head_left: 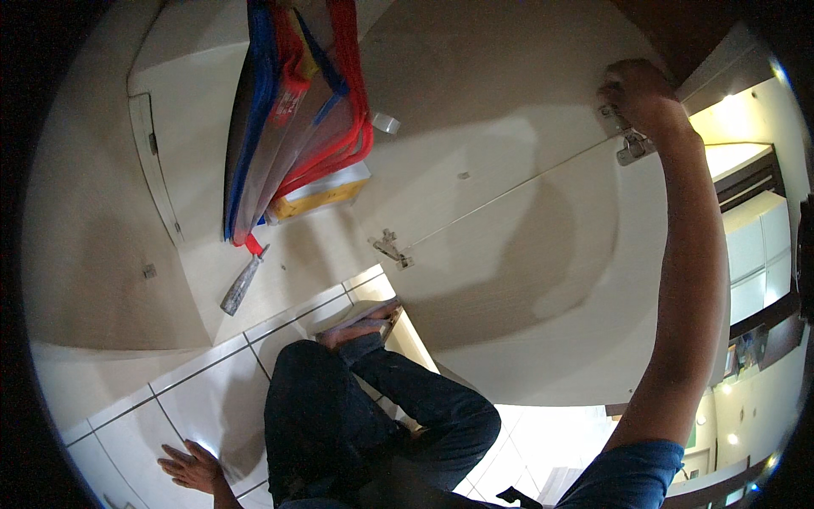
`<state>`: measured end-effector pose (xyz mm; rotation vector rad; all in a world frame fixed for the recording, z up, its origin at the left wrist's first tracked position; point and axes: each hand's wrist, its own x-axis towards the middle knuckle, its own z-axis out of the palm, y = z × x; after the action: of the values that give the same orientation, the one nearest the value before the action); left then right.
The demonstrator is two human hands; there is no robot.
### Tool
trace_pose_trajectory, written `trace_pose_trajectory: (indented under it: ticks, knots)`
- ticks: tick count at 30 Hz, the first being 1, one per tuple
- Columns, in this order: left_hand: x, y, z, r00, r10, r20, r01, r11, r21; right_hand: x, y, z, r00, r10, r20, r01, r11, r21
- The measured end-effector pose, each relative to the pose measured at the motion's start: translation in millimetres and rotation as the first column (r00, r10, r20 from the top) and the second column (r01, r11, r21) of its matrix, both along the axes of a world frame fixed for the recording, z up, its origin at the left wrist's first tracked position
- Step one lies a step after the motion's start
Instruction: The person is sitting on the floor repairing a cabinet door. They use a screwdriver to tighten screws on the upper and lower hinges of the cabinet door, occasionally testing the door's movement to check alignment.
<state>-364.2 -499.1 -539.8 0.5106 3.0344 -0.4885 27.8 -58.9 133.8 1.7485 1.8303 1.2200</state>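
Observation:
My right arm reaches up along the right side to a metal hinge [634, 146] that joins the two pale cabinet panels. At this hinge my right hand [640, 92] has its fingers curled in; whatever they may hold is hidden. Down at the lower left, my left hand [193, 467] rests by the white floor tiles [199, 407], fingers spread and holding nothing. A second hinge [392, 248] spans the same seam nearer the middle, its arm folded out from the panel [526, 254].
Clear bags with red and blue edging [339, 127] hang inside the cabinet. Under them are a white and yellow box [320, 197] and a grey-handled tool [243, 287]. My bent legs [339, 416] are crossed on the floor. Lit shelving [755, 237] shows at far right.

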Motion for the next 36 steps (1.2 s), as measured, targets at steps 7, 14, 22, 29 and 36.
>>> trace_pose_trajectory:
  ticks: [7, 14, 22, 29, 36]
  knots:
    - [0.3, -3.4, 0.4, 1.0, 0.007, 0.007, -0.007, 1.0, -0.015, -12.6, -1.6, 0.7, 1.0, 0.012, 0.012, -0.012, 1.0, 0.01]
    - [3.1, 5.5, 13.7, 0.996, 0.058, 0.069, -0.057, 0.998, -0.026, -4.7, 4.7, -9.8, 0.999, 0.01, 0.03, -0.013, 0.997, 0.077]
    - [3.4, 8.5, 24.9, 0.992, 0.08, 0.095, -0.072, 0.994, -0.082, -12.4, 0.1, -5.8, 0.999, -0.01, 0.048, 0.011, 1.0, -0.012]
    - [5.2, 12.8, 30.9, 0.992, 0.07, 0.107, -0.061, 0.994, -0.088, -4.4, 7.6, -11.6, 0.997, 0.036, 0.066, -0.038, 0.999, 0.029]
    - [3.2, 4.6, 20.3, 0.997, 0.027, 0.067, -0.025, 0.999, -0.025, -11.2, -3.9, -19.1, 0.987, 0.075, 0.139, -0.076, 0.997, -0.002]
